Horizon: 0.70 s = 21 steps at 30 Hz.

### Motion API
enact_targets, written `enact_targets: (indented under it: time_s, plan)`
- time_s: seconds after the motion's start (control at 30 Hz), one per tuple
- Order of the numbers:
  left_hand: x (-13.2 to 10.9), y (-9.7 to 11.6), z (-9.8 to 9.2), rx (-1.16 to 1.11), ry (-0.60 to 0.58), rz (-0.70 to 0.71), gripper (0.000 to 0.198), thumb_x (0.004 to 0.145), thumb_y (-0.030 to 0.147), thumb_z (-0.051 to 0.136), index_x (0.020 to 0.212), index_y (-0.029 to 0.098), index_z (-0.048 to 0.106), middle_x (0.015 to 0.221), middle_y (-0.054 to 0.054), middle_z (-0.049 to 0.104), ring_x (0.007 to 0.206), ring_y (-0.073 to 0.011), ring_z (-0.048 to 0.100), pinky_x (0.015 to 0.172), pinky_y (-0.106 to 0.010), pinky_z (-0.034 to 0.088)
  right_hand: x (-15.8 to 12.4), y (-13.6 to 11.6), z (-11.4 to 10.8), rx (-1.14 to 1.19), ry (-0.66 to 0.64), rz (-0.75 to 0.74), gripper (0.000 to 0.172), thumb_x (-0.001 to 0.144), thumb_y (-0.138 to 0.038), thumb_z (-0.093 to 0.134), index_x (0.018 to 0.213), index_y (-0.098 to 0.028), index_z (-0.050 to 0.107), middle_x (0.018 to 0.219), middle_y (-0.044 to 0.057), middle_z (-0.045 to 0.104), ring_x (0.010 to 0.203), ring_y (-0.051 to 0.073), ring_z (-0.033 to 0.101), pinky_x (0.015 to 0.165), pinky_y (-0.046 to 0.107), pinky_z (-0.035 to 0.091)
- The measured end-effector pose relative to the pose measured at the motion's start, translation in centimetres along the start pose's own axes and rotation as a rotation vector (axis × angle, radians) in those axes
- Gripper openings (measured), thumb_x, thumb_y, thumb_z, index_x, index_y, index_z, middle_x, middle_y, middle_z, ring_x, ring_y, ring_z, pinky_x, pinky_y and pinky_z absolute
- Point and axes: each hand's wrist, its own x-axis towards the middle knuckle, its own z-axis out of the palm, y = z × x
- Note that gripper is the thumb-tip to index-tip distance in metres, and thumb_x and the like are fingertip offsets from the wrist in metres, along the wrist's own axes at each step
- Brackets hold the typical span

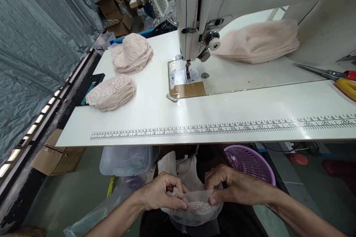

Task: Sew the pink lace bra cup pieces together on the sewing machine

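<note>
Over my lap, below the table edge, I hold a sheer pale piece of fabric with lace (200, 207). My left hand (164, 192) pinches its left side between thumb and fingers. On the right side, my right hand (226, 185) grips the same piece, thumb on top. The lace shows through the thin layer between both hands. Behind it, white fabric straps (189, 172) lie across my lap. Above stands a sewing machine (191, 14), its presser foot (188, 70) over the metal needle plate (178, 77).
Two stacks of pink lace pieces (132, 53) (111, 92) lie at the table's left. Pale pink fabric (258, 42) is stacked under the machine arm. Scissors (330, 73) rest at right. A printed ruler (222, 129) runs along the front edge. Below are a purple basket (250, 163) and a plastic bin (126, 161).
</note>
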Motion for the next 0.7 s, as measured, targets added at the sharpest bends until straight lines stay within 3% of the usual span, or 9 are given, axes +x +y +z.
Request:
enact_targets:
  time_s: [0.4, 0.7]
  plan:
    - [0.13, -0.61, -0.19, 0.009, 0.054, -0.008, 0.040, 0.057, 0.040, 0.081, 0.061, 0.012, 0.053, 0.081, -0.007, 0.066, 0.063, -0.0114, 0.056, 0.053, -0.020, 0.041, -0.04, 0.55, 0.09, -0.073, 0.068, 0.055, 0.034, 0.081, -0.044, 0.061, 0.072, -0.012, 0.068, 0.063, -0.002, 0.053, 0.059, 0.010, 0.047, 0.054, 0.020, 0.035]
    - [0.18, -0.56, -0.21, 0.027, 0.054, -0.018, 0.043, 0.059, 0.045, 0.079, 0.062, 0.013, 0.051, 0.082, -0.007, 0.065, 0.060, -0.0093, 0.052, 0.052, -0.019, 0.038, -0.07, -0.32, 0.26, -0.141, 0.082, 0.091, 0.026, 0.071, -0.038, 0.071, 0.070, -0.014, 0.062, 0.064, -0.004, 0.052, 0.064, 0.012, 0.049, 0.058, 0.021, 0.035]
